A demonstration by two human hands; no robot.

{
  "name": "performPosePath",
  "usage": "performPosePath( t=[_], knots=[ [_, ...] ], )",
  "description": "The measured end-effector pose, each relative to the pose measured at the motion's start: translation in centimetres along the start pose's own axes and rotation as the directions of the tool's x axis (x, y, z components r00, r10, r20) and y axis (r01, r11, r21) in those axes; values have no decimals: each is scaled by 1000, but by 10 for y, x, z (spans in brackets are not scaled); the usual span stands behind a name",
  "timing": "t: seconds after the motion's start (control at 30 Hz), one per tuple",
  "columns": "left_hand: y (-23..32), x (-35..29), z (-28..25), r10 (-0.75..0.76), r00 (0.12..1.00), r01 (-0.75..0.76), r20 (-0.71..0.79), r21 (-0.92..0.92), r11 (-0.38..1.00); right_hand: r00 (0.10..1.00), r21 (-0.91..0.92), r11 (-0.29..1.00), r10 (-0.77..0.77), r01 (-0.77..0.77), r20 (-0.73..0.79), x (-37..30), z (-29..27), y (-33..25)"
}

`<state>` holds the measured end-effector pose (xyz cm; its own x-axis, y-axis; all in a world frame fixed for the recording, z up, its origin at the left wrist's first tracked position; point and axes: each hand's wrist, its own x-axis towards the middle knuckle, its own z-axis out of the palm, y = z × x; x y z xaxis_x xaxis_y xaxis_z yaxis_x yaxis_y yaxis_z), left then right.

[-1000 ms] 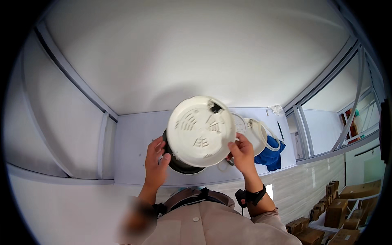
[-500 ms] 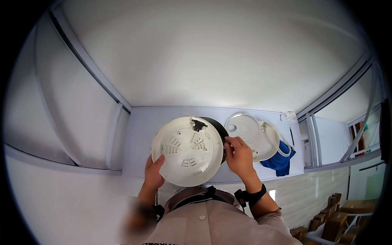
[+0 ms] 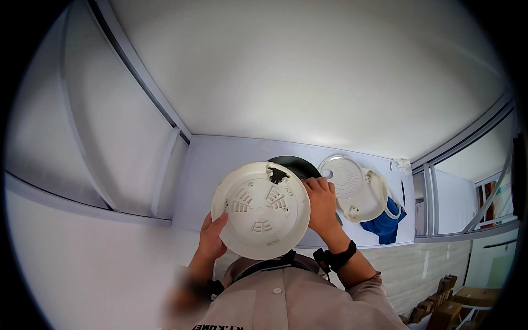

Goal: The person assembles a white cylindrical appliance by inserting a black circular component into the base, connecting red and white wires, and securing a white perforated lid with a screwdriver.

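A round white rice cooker body (image 3: pixel 261 212) is held up in front of me, its underside facing me. Three groups of vent slots and a black power socket (image 3: pixel 278 175) show on it. My left hand (image 3: pixel 213 234) grips its left edge, thumb on the underside. At the upper right edge, my right hand (image 3: pixel 320 201) is bent over the rim; its fingertips are partly hidden. Behind the body, on the table, lies a dark round pot (image 3: pixel 300 165), mostly covered by the body and my right hand.
On the white table (image 3: pixel 212 151), to the right, are a pale round perforated plate (image 3: pixel 344 176), a white cooker lid (image 3: pixel 366 204) and a blue cloth (image 3: pixel 388 223). A thin dark stick (image 3: pixel 403 192) and crumpled white paper (image 3: pixel 403 164) lie near the right end. Cardboard boxes (image 3: pixel 445 313) stand lower right.
The right hand has turned and shifted so its fingers bend over the upper rim. More of the dark pot shows behind the body. The whole view has tilted slightly.
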<state>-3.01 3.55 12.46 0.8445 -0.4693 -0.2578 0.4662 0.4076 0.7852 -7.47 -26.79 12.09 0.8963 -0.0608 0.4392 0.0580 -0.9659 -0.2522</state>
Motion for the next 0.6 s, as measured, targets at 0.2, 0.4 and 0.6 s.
performPosePath(
  t=[0.2,0.4,0.6],
  knots=[
    [8,-1,-4,-24,999,26,42,-59,998,997,184,982,45,-32,-68,4,14,1],
    [10,3,-18,-115,990,123,83,-107,987,930,671,688,367,-275,5,8,7,-3],
    [17,5,-11,-128,970,183,208,-272,945,867,896,261,449,-358,215,-1,10,4]
  ],
)
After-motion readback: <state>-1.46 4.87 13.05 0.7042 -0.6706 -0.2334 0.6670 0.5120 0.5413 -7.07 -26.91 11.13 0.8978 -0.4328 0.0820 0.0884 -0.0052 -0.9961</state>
